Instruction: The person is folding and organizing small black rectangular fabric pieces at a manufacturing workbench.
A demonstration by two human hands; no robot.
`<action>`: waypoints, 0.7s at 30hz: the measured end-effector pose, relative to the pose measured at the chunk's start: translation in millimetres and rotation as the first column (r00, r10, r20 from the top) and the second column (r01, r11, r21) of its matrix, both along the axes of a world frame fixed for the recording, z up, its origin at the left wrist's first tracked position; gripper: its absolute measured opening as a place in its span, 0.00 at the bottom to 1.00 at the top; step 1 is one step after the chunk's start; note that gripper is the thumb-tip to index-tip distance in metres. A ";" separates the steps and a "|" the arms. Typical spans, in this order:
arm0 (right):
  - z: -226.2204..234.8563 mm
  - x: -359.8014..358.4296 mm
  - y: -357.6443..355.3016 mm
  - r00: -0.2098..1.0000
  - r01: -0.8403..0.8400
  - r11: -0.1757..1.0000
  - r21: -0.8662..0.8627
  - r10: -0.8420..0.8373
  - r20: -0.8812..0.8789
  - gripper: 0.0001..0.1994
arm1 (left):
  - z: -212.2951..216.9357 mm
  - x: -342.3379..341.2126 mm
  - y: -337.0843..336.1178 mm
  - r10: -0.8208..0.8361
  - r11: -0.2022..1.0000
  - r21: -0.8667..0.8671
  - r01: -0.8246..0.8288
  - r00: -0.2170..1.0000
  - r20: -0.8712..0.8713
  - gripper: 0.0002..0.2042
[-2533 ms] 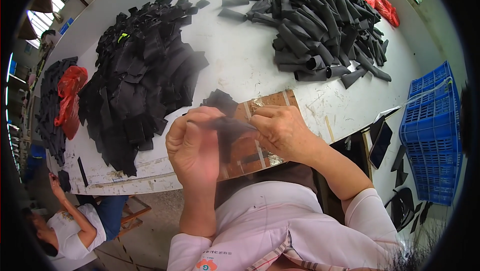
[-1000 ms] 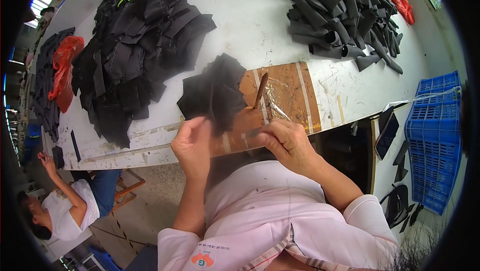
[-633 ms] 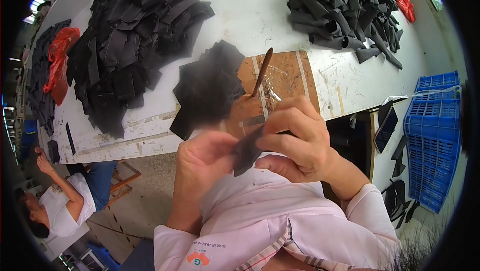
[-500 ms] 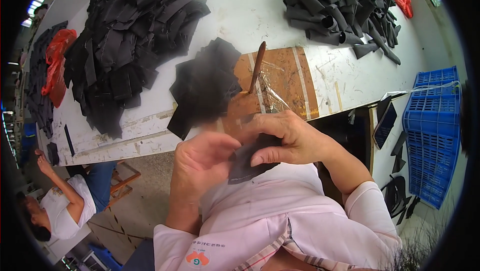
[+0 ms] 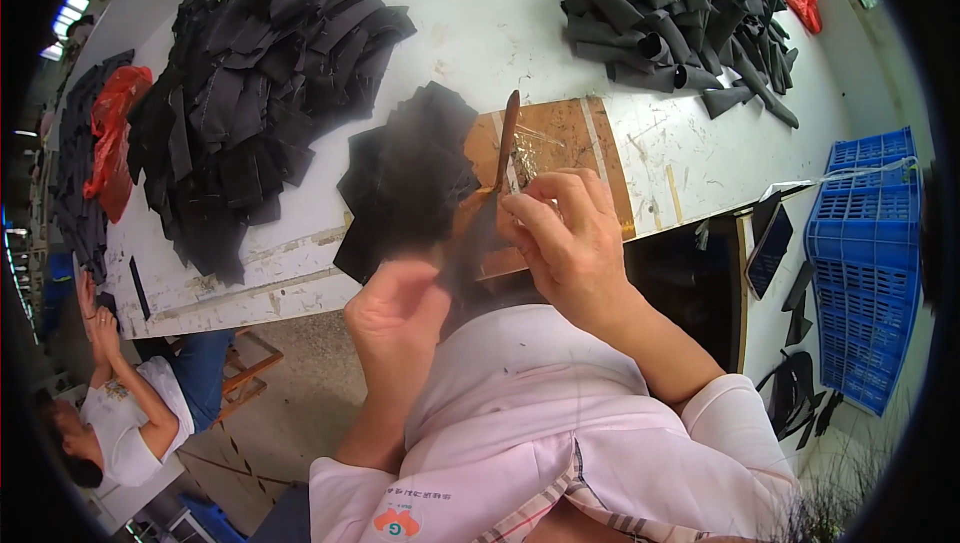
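A dark, blurred fabric piece (image 5: 470, 253) sits between the two hands, just in front of the chest and over the near edge of the table (image 5: 470, 33): the left hand (image 5: 395, 328) pinches its lower end from below, and the right hand (image 5: 565, 238) pinches its upper end with fingertips closed on it. It looks black, thin and limp, its outline smeared. Just beyond it lie a small stack of black pieces (image 5: 405, 178) and a brown board (image 5: 560, 158) with a thin brush (image 5: 505, 143) on it, with bigger black heaps (image 5: 250, 83) further back.
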State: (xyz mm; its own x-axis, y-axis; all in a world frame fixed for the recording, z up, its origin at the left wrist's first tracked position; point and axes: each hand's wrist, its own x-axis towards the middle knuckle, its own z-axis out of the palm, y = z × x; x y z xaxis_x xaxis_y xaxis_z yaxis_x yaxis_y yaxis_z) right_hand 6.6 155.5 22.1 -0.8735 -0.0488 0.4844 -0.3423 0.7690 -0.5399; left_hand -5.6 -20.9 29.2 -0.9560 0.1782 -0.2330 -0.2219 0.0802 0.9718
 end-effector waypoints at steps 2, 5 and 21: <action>5.9 8.9 -4.2 0.996 0.085 0.985 -0.153 -0.088 -0.010 0.12 | 3.7 4.9 10.7 0.042 0.997 0.068 -0.043 0.999 0.011 0.05; 13.5 18.0 -18.1 0.970 -0.029 0.853 -0.521 0.151 0.193 0.14 | 0.6 11.7 21.9 0.039 0.989 0.148 -0.029 0.997 -0.065 0.04; -19.4 10.5 -10.8 0.979 0.069 0.923 -0.378 0.011 0.206 0.06 | -13.5 -2.1 22.9 -0.008 0.775 0.588 -0.230 0.927 0.374 0.06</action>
